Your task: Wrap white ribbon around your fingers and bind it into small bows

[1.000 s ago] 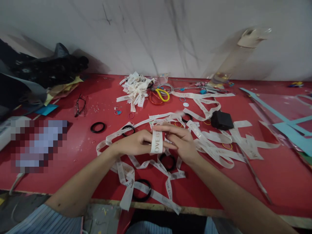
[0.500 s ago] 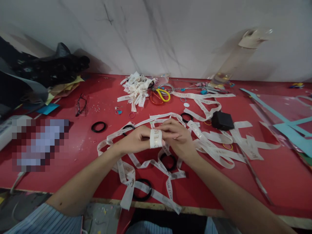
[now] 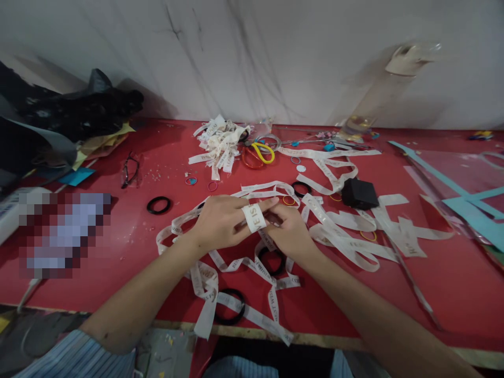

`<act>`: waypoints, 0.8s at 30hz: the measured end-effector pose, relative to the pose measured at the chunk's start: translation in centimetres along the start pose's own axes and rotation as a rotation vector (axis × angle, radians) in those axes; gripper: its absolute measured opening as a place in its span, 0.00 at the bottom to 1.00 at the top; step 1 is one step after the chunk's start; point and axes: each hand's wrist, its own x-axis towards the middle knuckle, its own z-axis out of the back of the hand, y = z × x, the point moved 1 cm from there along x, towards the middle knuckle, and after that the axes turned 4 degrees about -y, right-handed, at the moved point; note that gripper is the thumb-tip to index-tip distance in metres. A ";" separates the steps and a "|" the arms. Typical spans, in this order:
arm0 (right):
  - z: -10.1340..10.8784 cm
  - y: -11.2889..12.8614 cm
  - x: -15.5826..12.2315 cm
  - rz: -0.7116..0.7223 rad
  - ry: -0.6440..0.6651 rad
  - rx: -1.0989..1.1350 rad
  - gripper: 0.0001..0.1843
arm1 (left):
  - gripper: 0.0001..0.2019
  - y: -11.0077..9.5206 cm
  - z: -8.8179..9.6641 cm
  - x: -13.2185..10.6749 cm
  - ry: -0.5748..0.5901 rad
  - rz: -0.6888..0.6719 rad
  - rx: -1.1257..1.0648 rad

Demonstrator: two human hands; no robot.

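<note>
My left hand (image 3: 220, 220) and my right hand (image 3: 289, 231) meet over the middle of the red table (image 3: 118, 252). A white printed ribbon (image 3: 254, 218) is wrapped as a band around the fingers of my left hand. My right hand's fingers pinch that same ribbon from the right side. More of the ribbon trails down onto the table under both hands, across a black ring (image 3: 271, 260). Another black ring (image 3: 230, 307) lies near the front edge.
Loose ribbon lengths (image 3: 346, 241) spread to the right, beside a small black box (image 3: 358, 193). At the back lie a pile of cut ribbon pieces (image 3: 218, 144) and red and yellow scissors (image 3: 258, 155). Glasses (image 3: 129, 170) and a black ring (image 3: 158, 205) lie left. Blue card strips (image 3: 468, 202) lie at the right.
The ribbon band has tightened and tilted on my left fingers. My left hand has risen slightly with fingers pointing right, and my right hand has drawn in under it.
</note>
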 end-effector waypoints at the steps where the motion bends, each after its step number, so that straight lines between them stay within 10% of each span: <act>1: -0.1 0.0 0.0 -0.032 0.028 0.053 0.02 | 0.21 0.0 0.0 0.1 -0.013 -0.020 0.034; 16: -1.2 0.9 -0.9 -0.539 0.217 0.716 0.10 | 0.21 -0.6 0.1 0.8 -0.042 -0.108 -0.068; 24: -1.5 1.8 -1.2 -0.555 0.263 1.064 0.07 | 0.24 -0.6 0.5 0.8 -0.035 -0.045 -0.012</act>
